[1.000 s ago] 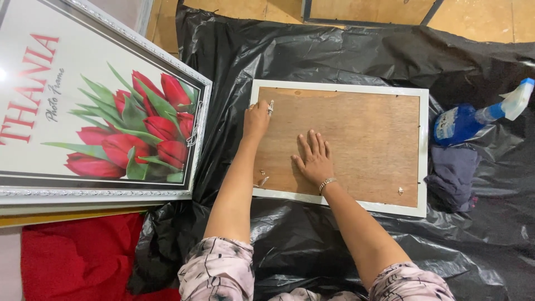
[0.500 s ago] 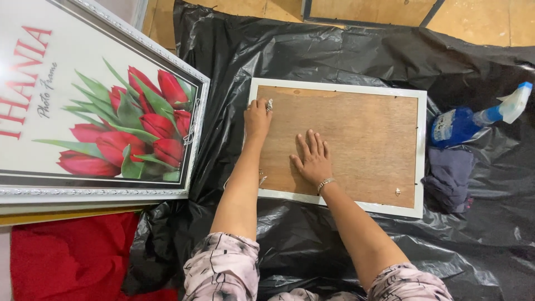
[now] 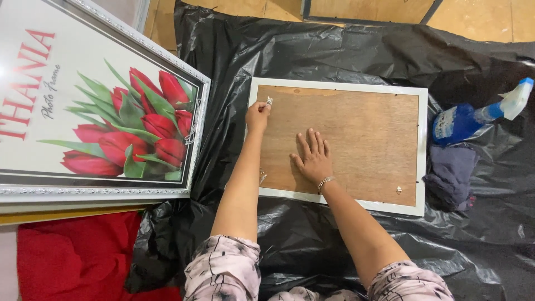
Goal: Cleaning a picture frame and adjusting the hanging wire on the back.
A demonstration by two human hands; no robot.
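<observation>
Left hand (image 3: 257, 116) still pinching the small metal clip (image 3: 269, 101) at the frame's backing board (image 3: 356, 142) corner, right hand (image 3: 313, 158) still open, staying flat

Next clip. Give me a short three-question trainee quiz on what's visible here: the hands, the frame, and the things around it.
1. True or false: the right hand lies flat, fingers spread, on the wooden backing board.
2. What does the left hand pinch? A) a small metal clip at the corner of the white frame B) the spray bottle C) the dark cloth
3. What lies under the white frame?

Key: 1 true; 2 A; 3 a black plastic sheet.
</observation>
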